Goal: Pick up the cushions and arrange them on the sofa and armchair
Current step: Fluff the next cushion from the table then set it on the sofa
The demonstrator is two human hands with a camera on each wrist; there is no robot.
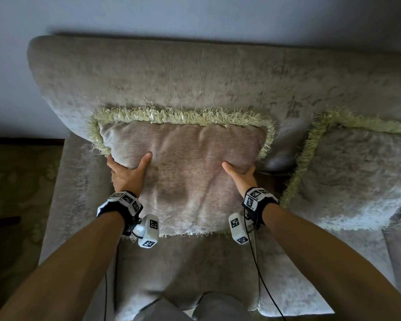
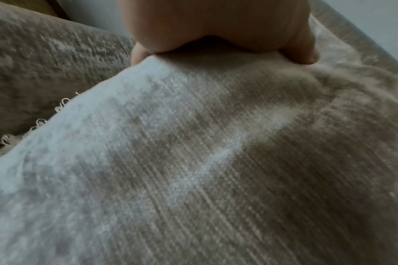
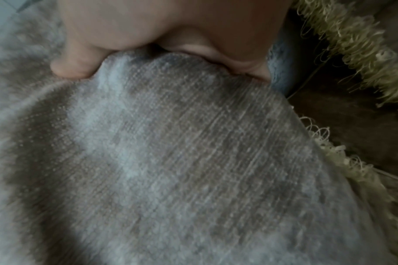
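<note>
A beige velvety cushion (image 1: 185, 172) with a pale green fringe leans against the sofa backrest (image 1: 171, 77) at the sofa's left end. My left hand (image 1: 127, 172) grips its left edge, thumb pressed into the front face and fingers behind. My right hand (image 1: 241, 174) grips its right edge the same way. In the left wrist view the cushion (image 2: 193, 161) fills the frame under my left hand (image 2: 216, 35). In the right wrist view the cushion (image 3: 170, 161) bulges between thumb and fingers of my right hand (image 3: 170, 35).
A second fringed cushion (image 1: 357, 177) leans on the sofa to the right, close to the held one; its fringe (image 3: 356, 44) shows in the right wrist view. The sofa armrest (image 1: 58, 193) is at left, with patterned carpet (image 1: 16, 193) beyond. The seat (image 1: 195, 269) lies below the cushion.
</note>
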